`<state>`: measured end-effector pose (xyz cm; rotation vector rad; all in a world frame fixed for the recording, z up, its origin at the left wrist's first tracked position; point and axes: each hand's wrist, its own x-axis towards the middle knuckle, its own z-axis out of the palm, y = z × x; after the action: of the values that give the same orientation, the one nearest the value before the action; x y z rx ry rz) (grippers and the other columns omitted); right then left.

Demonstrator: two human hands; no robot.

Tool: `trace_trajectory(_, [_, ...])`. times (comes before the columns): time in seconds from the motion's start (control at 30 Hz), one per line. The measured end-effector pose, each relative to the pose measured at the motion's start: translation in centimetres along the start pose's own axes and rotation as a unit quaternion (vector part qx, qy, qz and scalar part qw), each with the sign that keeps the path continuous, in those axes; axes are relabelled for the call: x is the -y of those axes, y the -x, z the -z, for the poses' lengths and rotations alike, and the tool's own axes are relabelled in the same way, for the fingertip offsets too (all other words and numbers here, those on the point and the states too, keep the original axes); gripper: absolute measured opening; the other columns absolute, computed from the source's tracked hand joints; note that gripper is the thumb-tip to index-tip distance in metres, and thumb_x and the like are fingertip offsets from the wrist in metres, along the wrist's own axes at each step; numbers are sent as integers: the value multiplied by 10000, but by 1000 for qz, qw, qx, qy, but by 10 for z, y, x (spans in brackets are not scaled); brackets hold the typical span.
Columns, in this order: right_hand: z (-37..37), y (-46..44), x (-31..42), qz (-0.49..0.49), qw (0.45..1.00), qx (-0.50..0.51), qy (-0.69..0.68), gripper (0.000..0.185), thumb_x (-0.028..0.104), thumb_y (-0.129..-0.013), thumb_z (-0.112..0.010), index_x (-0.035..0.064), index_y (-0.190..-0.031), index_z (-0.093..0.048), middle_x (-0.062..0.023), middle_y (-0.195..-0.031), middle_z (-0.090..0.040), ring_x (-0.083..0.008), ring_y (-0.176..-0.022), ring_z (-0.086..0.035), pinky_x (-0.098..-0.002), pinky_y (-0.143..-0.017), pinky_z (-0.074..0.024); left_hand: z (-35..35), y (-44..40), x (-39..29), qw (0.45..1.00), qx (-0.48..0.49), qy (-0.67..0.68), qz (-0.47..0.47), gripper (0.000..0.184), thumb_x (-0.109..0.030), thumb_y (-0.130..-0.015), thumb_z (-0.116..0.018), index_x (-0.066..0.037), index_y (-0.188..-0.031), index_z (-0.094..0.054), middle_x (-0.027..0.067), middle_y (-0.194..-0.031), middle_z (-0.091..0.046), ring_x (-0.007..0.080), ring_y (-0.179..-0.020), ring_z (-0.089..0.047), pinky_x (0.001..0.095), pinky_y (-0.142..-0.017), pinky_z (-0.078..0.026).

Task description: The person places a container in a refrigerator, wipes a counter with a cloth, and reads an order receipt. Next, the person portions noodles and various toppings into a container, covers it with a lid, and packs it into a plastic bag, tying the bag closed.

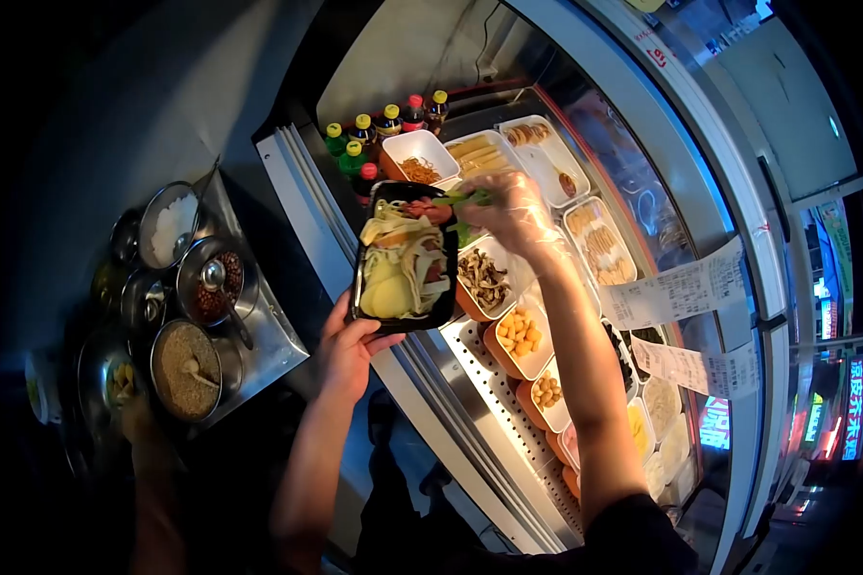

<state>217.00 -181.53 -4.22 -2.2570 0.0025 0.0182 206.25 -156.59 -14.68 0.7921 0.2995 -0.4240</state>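
My left hand (347, 353) is closed on the lower edge of a black plastic food tray (357, 305) and holds it tilted in front of the display case. Potato slices (390, 296), pale strips that look like mushroom or tofu skin (398, 233), and reddish pieces lie in the tray. At the tray's upper right corner, my right hand (510, 213), in a clear plastic glove, pinches some green leafy vegetable (468, 198). Just below that hand are white tubs with sliced brown mushrooms (484, 280) and yellowish balls (519, 333). The right fingertips are partly hidden.
Small bottles (389, 123) stand at the case's back. More food tubs (599, 240) line the case, with paper receipts (676, 287) hanging at its right. Metal bowls of seasonings (186, 371) sit on a steel counter (268, 356) at left, near another person's dim arm (153, 470).
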Motion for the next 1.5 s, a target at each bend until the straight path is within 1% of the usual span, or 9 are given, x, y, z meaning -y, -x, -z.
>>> trace_trajectory(0.13, [-4,-8,24,11,972,162,172,339,135,-795,-774,47,-1119,-725,-101,-890,-753,-175,-795,-717,-329,-727,-574,-5,-4,7,999,32,19,27,635,75,-865,-464,-15,-1487,-371,156,-1287,-606,292,-1047,-680,427,-819,-631])
trace_trajectory(0.27, [3,11,14,100,973,87,187,408,173,-805,-774,59,-1190,-700,-137,-925,-749,-191,-853,-720,-346,-772,-569,-3,-2,9,998,42,5,50,630,61,-855,-455,-37,-1474,-393,142,-1284,-618,281,-1052,-680,413,-824,-623])
trace_trajectory(0.33, [8,20,11,-5,991,98,87,466,181,-807,-775,66,-1246,-670,-164,-960,-740,-197,-885,-721,-356,-779,-565,-2,1,9,998,55,-5,43,632,56,-853,-463,-37,-1474,-391,143,-1287,-616,275,-1055,-680,408,-816,-626])
trace_trajectory(0.63, [-6,48,-10,6,997,26,-76,352,-41,-864,-654,31,-1209,-660,-157,-1219,-687,-210,-980,-714,-338,-844,-587,-1,5,5,995,73,0,63,672,71,-851,-451,-10,-1506,-328,153,-1347,-566,270,-1106,-656,429,-817,-635])
trace_trajectory(0.8, [-29,55,-3,95,995,-13,34,121,15,-859,-697,46,-974,-722,-133,-922,-741,-278,-798,-729,-348,-723,-589,2,5,9,994,75,18,80,671,57,-856,-458,-16,-1510,-324,153,-1339,-572,273,-1093,-661,432,-825,-630])
trace_trajectory(1.13, [-11,28,-40,123,980,-96,-126,121,85,-934,-672,64,-1018,-757,-105,-948,-753,-179,-815,-715,-307,-697,-600,10,0,-6,996,48,12,69,666,45,-854,-472,-29,-1503,-346,146,-1323,-587,285,-1069,-671,435,-822,-625])
trace_trajectory(1.2, [0,9,-55,-35,989,-98,-105,146,82,-923,-676,33,-1040,-748,-105,-935,-750,-149,-771,-702,-297,-671,-589,18,-3,-14,998,33,0,59,662,40,-844,-485,-42,-1490,-366,156,-1320,-594,292,-1073,-673,429,-815,-627])
trace_trajectory(1.4, [-61,-97,-205,-80,932,84,344,239,208,-809,-697,68,-996,-749,-163,-951,-742,-305,-876,-717,-402,-827,-575,33,-6,-38,999,-2,-30,18,639,54,-843,-465,-45,-1468,-380,162,-1312,-601,303,-1072,-679,423,-805,-636])
trace_trajectory(1.5, [-97,-102,-216,-99,917,84,376,277,230,-791,-696,90,-1028,-734,-171,-984,-736,-334,-913,-709,-417,-847,-564,33,-8,-45,999,-9,-34,8,637,63,-846,-454,-41,-1470,-378,170,-1322,-593,310,-1079,-675,427,-801,-641])
